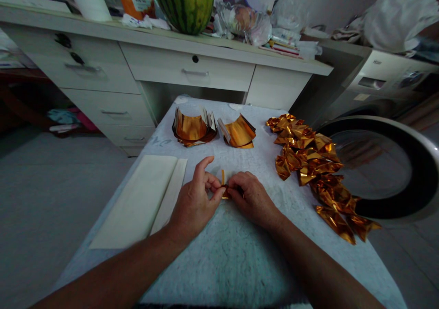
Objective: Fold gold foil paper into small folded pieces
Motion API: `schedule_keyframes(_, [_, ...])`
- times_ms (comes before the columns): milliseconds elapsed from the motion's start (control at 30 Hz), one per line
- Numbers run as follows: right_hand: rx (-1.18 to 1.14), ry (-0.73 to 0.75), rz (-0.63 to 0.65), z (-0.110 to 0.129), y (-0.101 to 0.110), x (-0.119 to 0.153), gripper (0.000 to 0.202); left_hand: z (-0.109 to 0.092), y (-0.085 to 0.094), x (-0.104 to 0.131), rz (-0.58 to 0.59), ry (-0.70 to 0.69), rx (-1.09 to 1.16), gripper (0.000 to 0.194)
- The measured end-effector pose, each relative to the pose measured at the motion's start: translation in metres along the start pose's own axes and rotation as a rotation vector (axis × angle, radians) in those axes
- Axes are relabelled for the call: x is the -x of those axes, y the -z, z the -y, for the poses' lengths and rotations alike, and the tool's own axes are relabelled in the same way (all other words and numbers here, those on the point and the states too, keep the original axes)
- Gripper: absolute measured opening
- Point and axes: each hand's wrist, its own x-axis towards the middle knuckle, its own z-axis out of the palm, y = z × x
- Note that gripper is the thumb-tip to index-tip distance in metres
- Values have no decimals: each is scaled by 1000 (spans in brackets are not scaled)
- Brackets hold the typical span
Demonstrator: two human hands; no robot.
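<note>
Between my two hands, low over the middle of the cloth-covered table (219,263), is a small piece of gold foil paper (225,194). My left hand (199,197) pinches its left side with thumb and a finger, while the index finger sticks up. My right hand (252,194) pinches the right side, its fingers curled and partly hiding the foil. A narrow gold strip stands up between the hands. Beyond them lie two stacks of curved gold foil sheets, a left stack (190,128) and a right stack (240,131). To the right is a pile of folded gold foil pieces (305,156).
A folded pale paper sheet (140,194) lies left of my left hand. Behind the table stands a white desk (192,69) bearing a cut watermelon (187,7) and clutter. At right, a washing machine's open round door (384,167) stands close to the table edge.
</note>
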Motion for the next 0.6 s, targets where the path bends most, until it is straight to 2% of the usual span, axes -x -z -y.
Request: schedule_keyframes(600, [1,6,-5,-1,0,-1,14,2,-2,2,-24,-92,-70,66])
